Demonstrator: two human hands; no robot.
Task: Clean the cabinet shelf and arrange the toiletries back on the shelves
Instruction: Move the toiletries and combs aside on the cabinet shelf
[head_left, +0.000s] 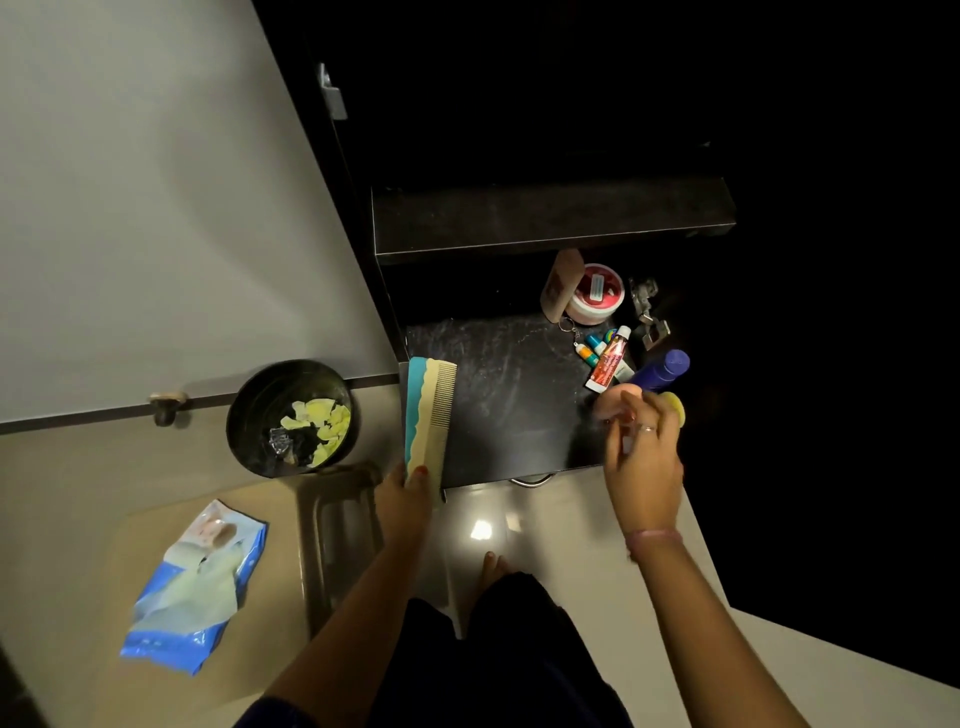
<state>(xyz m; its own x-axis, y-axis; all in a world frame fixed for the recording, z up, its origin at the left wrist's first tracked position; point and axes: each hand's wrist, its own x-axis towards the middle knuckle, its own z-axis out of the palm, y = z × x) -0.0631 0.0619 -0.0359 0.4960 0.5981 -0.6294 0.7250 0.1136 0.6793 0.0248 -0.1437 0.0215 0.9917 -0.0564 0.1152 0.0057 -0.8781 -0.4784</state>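
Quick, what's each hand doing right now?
Left hand: holding the combs.
Right hand: fingers curled around small things, blurry; cannot tell what.

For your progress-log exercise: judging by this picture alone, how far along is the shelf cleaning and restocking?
Partly done. Several toiletries, including a red-lidded jar and small tubes, already sit at the lower shelf's right end. In hand: the left hand holds combs; the right hand is handling small items beside a blue bottle. Left: placing these; the shelf looks streaked.
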